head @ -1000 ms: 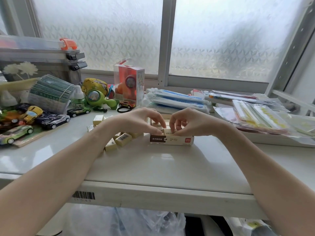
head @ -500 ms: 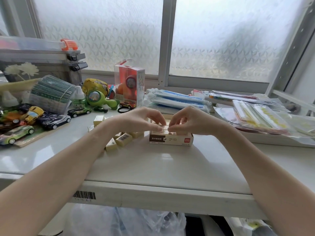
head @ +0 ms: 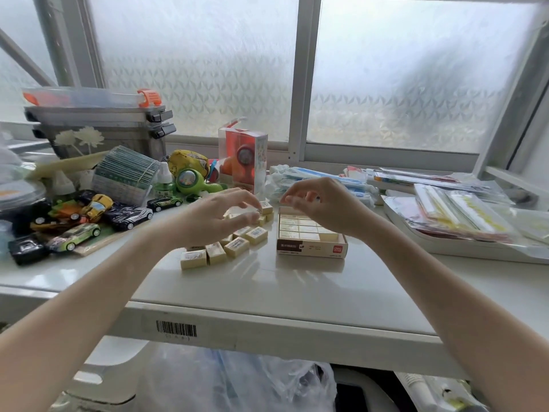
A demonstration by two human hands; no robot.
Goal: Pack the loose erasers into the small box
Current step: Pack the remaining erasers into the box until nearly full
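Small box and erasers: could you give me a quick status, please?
Left hand over the loose erasers, grip on one unclear. Right hand open above the small box, partly filled. Nothing in the way.

White table (head: 297, 292): erasers (head: 234, 246), box (head: 312, 248), toy cars (head: 89, 221).
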